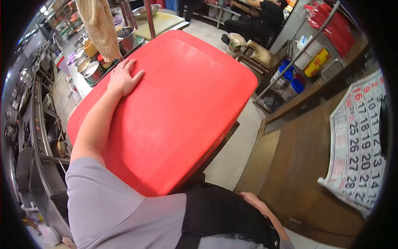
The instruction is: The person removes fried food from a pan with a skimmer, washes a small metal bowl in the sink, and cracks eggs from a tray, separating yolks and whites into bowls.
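My left hand [123,78] lies flat on the far left edge of a large red plastic top [178,91], with fingers spread and nothing in them. The top looks like the lid of a big box or cooler, with rounded corners. A hanging beige cloth [98,29] comes down just beyond my fingertips. Low at my side, my right hand [250,200] is beside the black apron [224,211] and near a brown wooden panel [290,162]. Its fingers are small and partly hidden, so their grip does not show.
Metal pots [93,72] and jars stand on a counter at the left, near a cutting board [159,25]. Stoves [39,137] line the far left. A calendar [356,145] hangs at right, by a shelf with blue-lidded tubs [296,86]. A person in black [265,18] sits in back.
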Available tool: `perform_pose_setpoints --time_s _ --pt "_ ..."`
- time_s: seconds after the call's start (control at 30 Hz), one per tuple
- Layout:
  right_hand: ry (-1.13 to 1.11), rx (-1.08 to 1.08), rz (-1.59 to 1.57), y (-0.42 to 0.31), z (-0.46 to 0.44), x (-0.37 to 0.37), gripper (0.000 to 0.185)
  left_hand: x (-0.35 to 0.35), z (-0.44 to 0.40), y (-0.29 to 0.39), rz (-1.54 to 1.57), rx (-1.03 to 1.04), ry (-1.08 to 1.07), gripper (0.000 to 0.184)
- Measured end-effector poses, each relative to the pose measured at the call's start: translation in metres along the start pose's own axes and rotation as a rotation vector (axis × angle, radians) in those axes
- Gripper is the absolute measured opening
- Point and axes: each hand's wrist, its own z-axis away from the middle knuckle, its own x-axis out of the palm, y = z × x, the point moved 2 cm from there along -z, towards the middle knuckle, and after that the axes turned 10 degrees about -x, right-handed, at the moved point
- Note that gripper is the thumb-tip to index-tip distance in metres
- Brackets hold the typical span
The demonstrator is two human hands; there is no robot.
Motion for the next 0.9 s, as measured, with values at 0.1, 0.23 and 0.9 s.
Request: perform_pose_setpoints --time_s 0.1,0.23,0.9 --pt "0.014 -0.115 0.154 0.012 -0.03 -0.048 0.037 -0.003 0.003 0.001 0.022 -0.022 0.044 0.065" --pt "0.046 -0.012 0.009 0.054 -0.089 -0.092 0.037 0.001 0.0 -0.007 0.056 -0.096 0.054 0.065" --pt "-0.002 0.007 0.439 0.02 -0.343 -0.588 0.032 0.01 0.0 0.075 -0.286 -1.09 0.082 0.067"
